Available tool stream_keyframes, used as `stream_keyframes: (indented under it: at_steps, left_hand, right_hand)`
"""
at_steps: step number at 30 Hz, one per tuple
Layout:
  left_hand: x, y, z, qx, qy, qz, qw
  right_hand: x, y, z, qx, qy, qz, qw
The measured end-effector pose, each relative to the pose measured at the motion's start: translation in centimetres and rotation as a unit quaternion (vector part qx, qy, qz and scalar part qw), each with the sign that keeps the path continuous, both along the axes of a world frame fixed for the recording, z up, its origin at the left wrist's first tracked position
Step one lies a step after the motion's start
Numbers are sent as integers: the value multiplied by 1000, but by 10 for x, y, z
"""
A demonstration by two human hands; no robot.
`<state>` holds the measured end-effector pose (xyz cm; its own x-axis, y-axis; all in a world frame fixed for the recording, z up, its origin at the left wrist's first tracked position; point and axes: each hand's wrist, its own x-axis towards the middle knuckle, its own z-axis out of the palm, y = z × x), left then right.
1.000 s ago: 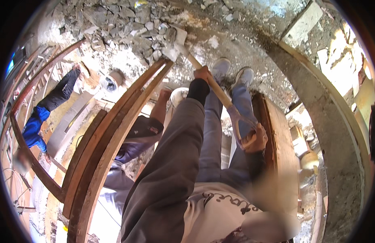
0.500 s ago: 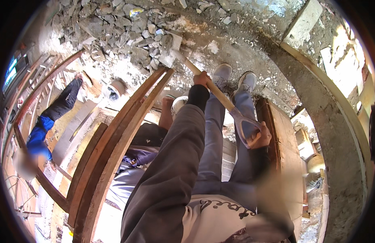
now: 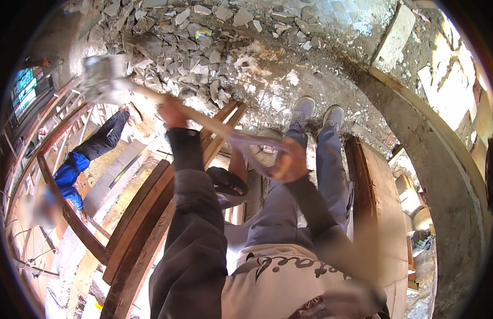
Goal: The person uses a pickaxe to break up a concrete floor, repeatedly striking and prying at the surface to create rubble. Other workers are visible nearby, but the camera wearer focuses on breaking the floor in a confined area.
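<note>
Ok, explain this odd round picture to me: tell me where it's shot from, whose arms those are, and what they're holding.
The camera sits on a person's head and looks down, and its wide lens bends everything round. The two dark-sleeved arms coming up from the bottom are that person's own. The left hand grips the wooden shaft of a shovel partway up; the right hand holds its looped end. The blurred blade is up at the left. Their grey shoes stand on a dusty floor strewn with broken rubble. Wooden beams run beside them, and another person in blue is below, left.
</note>
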<state>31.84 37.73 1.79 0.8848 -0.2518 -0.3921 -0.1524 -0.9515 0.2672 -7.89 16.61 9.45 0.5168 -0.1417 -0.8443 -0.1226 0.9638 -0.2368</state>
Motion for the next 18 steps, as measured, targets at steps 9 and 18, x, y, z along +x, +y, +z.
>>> stream_keyframes:
  at_steps: [9,18]
  left_hand:
    - [-155,-71,-77,-454,207,415,761]
    - [-393,-197,-76,-332,429,576,611]
  right_hand:
    - [-87,-47,21,128,-167,-177,961]
    - [-235,-102,98,-74,327,-124,934]
